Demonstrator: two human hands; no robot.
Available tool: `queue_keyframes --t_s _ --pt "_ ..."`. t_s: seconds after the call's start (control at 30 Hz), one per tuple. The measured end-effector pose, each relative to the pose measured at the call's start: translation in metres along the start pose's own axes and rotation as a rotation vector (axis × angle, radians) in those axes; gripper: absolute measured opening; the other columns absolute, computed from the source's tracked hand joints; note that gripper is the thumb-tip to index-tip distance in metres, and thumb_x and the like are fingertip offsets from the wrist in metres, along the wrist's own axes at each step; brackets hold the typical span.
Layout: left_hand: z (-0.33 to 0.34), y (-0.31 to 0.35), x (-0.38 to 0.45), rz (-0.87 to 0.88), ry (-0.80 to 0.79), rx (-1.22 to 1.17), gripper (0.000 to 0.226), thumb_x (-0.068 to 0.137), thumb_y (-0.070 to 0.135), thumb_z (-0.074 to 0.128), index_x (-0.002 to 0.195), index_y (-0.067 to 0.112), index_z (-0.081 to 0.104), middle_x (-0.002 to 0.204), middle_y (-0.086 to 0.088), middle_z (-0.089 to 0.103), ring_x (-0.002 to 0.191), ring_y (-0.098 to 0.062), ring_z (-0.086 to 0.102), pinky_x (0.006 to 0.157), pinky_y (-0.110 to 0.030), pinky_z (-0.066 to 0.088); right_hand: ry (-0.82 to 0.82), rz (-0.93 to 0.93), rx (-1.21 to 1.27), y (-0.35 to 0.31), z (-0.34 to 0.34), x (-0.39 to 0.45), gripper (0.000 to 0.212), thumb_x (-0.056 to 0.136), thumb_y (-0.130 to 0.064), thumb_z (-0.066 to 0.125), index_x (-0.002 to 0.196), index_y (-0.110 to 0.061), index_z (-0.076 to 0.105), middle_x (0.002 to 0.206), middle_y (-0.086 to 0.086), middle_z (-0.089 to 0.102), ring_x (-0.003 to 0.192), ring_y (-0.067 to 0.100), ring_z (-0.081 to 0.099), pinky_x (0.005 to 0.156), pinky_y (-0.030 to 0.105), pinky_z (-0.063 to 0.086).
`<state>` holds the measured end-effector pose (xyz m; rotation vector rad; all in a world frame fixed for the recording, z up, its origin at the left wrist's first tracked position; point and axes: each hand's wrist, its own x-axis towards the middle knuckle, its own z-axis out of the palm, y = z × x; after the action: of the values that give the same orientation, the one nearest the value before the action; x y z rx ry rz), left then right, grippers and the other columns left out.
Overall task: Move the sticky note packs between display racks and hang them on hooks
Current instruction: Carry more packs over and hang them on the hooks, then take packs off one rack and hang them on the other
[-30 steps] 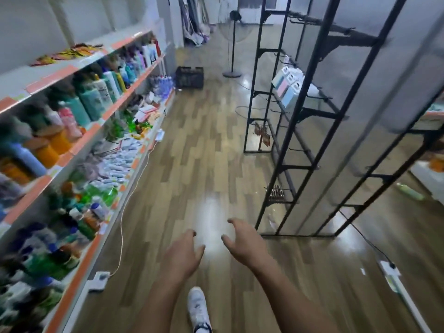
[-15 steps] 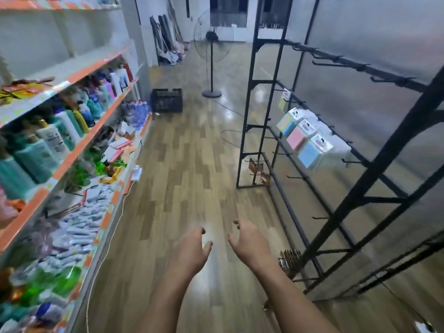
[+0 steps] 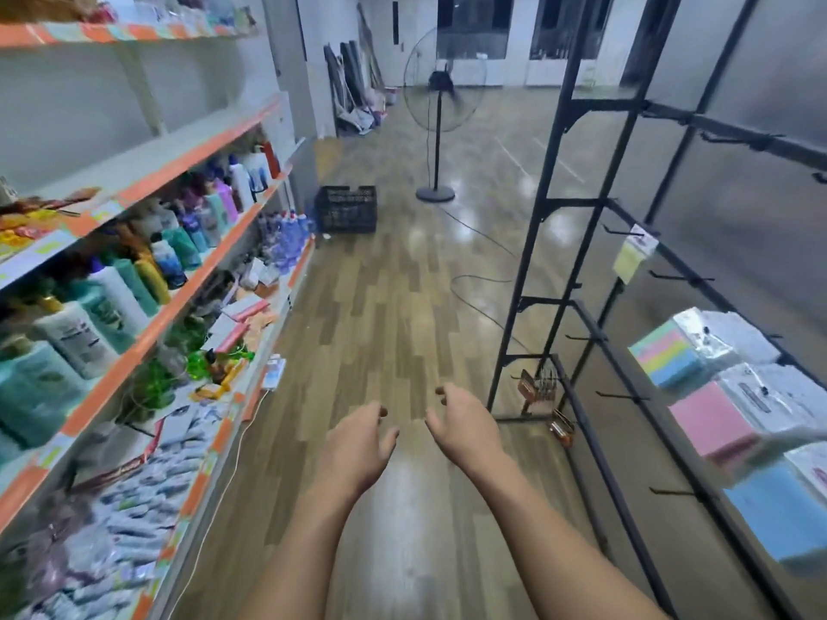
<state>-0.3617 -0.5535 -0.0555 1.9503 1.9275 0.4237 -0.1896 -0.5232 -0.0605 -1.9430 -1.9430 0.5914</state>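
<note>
**A:** Long shop aisle, this. Glossy wood floor [image 3: 389,306] running away to a standing fan [image 3: 441,109] and a black crate [image 3: 347,210], stocked shelves [image 3: 147,279] of bottles down the left, and that tall black display rack [image 3: 577,279] all along the right.

**B:** And the sticky note packs?

**A:** Hanging on the rack at the near right, a cluster of sticky note packs [image 3: 711,396] in pastel stripes, pink and blue, crowded close on their pegs. One lone yellow pack [image 3: 633,257] hangs farther down the rack, well apart from the rest. Plenty of bare hooks [image 3: 680,277] between and below.

**B:** Is the person holding one?

**A:** No. The left hand [image 3: 358,445] and right hand [image 3: 463,427] are both out in front over the floor, near each other, fingers loosely curled and relaxed, nothing in either.

**B:** So what's the step?

**A:** I'd judge it's the approach for a pickup. To do it well, turn toward the cluster and take the outermost pack by its top card, then slide it straight along the peg instead of tugging down. The wrappers look slippery, though that edge of the view is smeared, so I wouldn't swear to it. Steadying the neighbours with the other hand should stop them sliding off together.
</note>
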Motion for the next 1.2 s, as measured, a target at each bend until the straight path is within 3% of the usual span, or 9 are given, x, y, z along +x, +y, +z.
queue_keyframes --t_s 0.17,0.4,0.57,0.7,0.87,1.03,1.2 --pt "0.014 0.019 0.117 0.147 -0.083 0.013 0.038 0.096 0.04 0.053 0.126 0.017 0.053 0.125 0.001 0.062 0.117 -0.017 0.058 0.094 -0.033 0.046 0.077 0.116 0.013 0.021 -0.02 0.084 0.043 0.096 -0.034 0.053 0.133 -0.013 0.052 0.127 0.007 0.061 0.12 0.024 0.056 0.094 0.035 0.046" --pt "0.04 0.086 0.271 0.535 -0.208 0.051 0.034 0.096 0.042 0.053 0.124 0.022 0.053 0.122 0.005 0.062 0.115 -0.017 0.058 0.092 -0.033 0.047 0.334 0.514 0.053 0.073 -0.054 0.158 0.032 0.094 -0.036 0.054 0.12 -0.018 0.057 0.119 0.005 0.064 0.113 0.026 0.059 0.087 0.035 0.05" --pt "0.06 0.146 0.323 0.802 -0.324 0.048 0.025 0.094 0.041 0.053 0.109 0.021 0.054 0.11 0.003 0.062 0.106 -0.022 0.06 0.085 -0.036 0.049 0.501 0.772 0.107 0.091 -0.074 0.156 0.037 0.095 -0.035 0.054 0.128 -0.019 0.056 0.123 0.002 0.063 0.114 0.023 0.059 0.092 0.039 0.052" --pt "0.079 0.181 0.338 0.944 -0.375 0.012 0.027 0.094 0.042 0.053 0.11 0.02 0.054 0.109 0.002 0.063 0.105 -0.021 0.06 0.083 -0.034 0.048 0.576 0.934 0.149 0.111 -0.085 0.155 0.038 0.096 -0.035 0.054 0.13 -0.018 0.053 0.127 0.001 0.06 0.119 0.021 0.056 0.094 0.04 0.05" --pt "0.107 0.212 0.364 1.027 -0.422 0.004 0.024 0.095 0.042 0.052 0.108 0.021 0.051 0.108 0.002 0.062 0.103 -0.021 0.06 0.08 -0.035 0.047 0.596 0.979 0.127 0.137 -0.097 0.176 0.04 0.099 -0.034 0.051 0.136 -0.016 0.05 0.132 0.0 0.057 0.122 0.019 0.054 0.094 0.031 0.046" --pt "0.12 0.244 0.402 1.09 -0.438 -0.004 0.03 0.095 0.041 0.053 0.117 0.021 0.053 0.117 0.002 0.062 0.107 -0.019 0.06 0.086 -0.035 0.049 0.682 0.967 0.117 0.161 -0.121 0.212 0.038 0.099 -0.033 0.052 0.134 -0.016 0.052 0.132 0.001 0.059 0.121 0.019 0.055 0.095 0.032 0.046" --pt "0.13 0.266 0.446 1.057 -0.411 -0.009 0.031 0.094 0.04 0.054 0.117 0.019 0.054 0.114 0.0 0.064 0.106 -0.022 0.061 0.085 -0.037 0.051 0.671 0.962 0.099 0.172 -0.128 0.245 0.039 0.1 -0.034 0.052 0.136 -0.019 0.052 0.132 -0.003 0.059 0.12 0.014 0.057 0.088 0.025 0.045"
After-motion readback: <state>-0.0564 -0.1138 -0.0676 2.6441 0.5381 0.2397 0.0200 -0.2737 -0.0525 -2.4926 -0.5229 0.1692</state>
